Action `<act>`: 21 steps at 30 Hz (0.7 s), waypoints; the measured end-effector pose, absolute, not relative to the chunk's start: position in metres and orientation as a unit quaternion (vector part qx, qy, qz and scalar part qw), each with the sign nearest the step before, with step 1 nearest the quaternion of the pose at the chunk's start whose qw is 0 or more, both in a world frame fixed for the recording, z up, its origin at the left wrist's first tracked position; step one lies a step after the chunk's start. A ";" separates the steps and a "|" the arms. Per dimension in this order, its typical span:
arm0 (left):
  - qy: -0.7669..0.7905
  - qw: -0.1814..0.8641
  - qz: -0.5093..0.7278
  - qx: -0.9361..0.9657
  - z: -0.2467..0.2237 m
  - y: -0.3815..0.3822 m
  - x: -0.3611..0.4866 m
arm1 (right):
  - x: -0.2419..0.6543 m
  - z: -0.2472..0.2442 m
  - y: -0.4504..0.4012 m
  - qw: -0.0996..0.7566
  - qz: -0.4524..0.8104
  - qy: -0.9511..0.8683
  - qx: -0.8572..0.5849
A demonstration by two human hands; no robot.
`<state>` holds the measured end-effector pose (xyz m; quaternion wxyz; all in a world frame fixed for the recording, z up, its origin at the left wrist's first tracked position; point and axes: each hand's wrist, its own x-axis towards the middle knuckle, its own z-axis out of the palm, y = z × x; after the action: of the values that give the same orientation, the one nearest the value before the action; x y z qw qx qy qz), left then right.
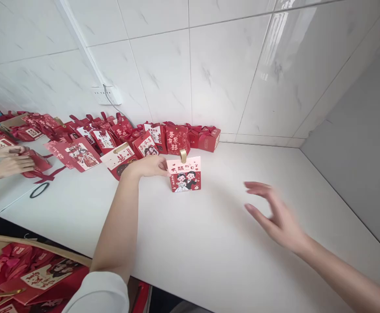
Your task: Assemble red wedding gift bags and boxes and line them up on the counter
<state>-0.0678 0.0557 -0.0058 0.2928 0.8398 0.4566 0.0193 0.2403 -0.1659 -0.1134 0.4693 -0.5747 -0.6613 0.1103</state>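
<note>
Well, my left hand [153,166] pinches the left edge of the couple-print box [186,179], which stands upright on the white table [216,243] at those fingers' three o'clock. My right hand [279,217], empty and loosely spread, hovers well apart, the box at its ten o'clock.

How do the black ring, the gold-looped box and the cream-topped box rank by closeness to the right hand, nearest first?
1. Gold-looped box, at the left hand
2. Cream-topped box, left of that hand
3. Black ring, far left
</note>
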 end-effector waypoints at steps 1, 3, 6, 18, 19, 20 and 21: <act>0.470 0.290 -0.001 0.833 -0.009 0.058 -0.069 | 0.235 -0.117 -0.150 0.462 0.143 -0.671 -0.562; 0.492 0.304 -0.073 0.813 -0.018 0.061 -0.069 | 0.223 -0.127 -0.111 0.443 0.196 -0.685 -0.544; 0.461 0.396 -0.114 0.786 -0.040 0.056 -0.063 | 0.206 -0.141 -0.059 0.376 0.216 -0.708 -0.557; 0.292 0.518 0.236 0.769 -0.150 0.066 -0.034 | 0.201 -0.167 -0.014 0.430 0.234 -0.661 -0.569; 0.284 0.526 0.237 0.766 -0.153 0.067 -0.033 | 0.203 -0.168 -0.014 0.439 0.238 -0.655 -0.567; 0.286 0.528 0.242 0.762 -0.155 0.067 -0.033 | 0.204 -0.169 -0.013 0.447 0.246 -0.653 -0.560; 0.292 0.527 0.250 0.758 -0.156 0.067 -0.032 | 0.205 -0.169 -0.013 0.454 0.256 -0.653 -0.549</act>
<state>-0.0323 0.0673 -0.1559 0.5275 0.7577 0.2923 0.2495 0.2053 -0.0132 -0.1691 0.4536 -0.5494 -0.6532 0.2562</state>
